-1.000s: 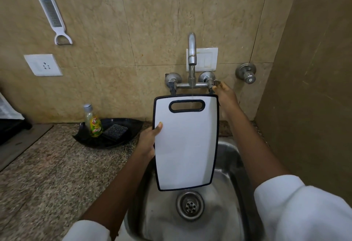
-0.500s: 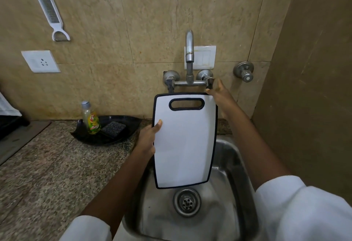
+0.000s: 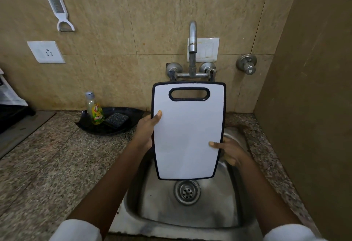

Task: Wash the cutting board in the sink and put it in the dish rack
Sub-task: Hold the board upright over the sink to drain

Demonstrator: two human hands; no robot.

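Observation:
A white cutting board (image 3: 187,136) with a dark rim and a handle slot at its top is held upright above the steel sink (image 3: 224,212). My left hand (image 3: 146,130) grips its left edge, thumb on the front face. My right hand (image 3: 229,150) grips the lower right edge, thumb on the front. The tap (image 3: 192,46) rises just behind the board's top edge; no water is seen running. The drain (image 3: 187,192) shows below the board. No dish rack is in view.
A black dish (image 3: 133,115) on the granite counter (image 3: 57,160) left of the sink holds a soap bottle (image 3: 95,110) and a dark sponge (image 3: 116,120). A side wall (image 3: 308,107) closes the right. A valve knob (image 3: 247,65) and a hanging peeler (image 3: 57,4) are on the back wall.
My right hand left the right tap handle, came down and took hold of the board's lower right edge. The left hand kept its grip.

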